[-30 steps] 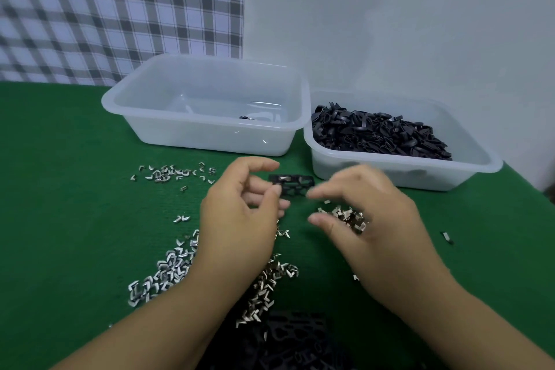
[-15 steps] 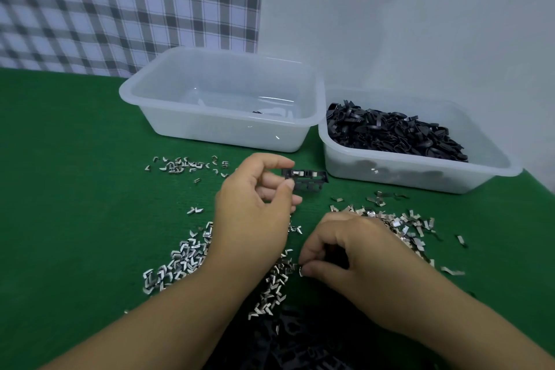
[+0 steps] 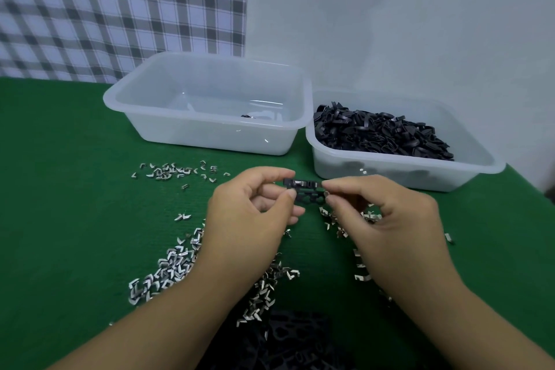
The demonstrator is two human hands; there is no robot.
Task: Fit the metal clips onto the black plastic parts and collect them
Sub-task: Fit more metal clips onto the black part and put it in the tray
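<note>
One black part (image 3: 304, 189), pinched both ends.
Left hand (image 3: 249, 219) pinches its left end, right hand (image 3: 384, 219) its right.

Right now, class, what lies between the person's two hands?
A small black plastic part, pinched by the left hand, the right hand at its other end; head view.

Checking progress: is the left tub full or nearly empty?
Nearly empty: the left tub shows a bare bottom, just one small dark piece inside.
</note>
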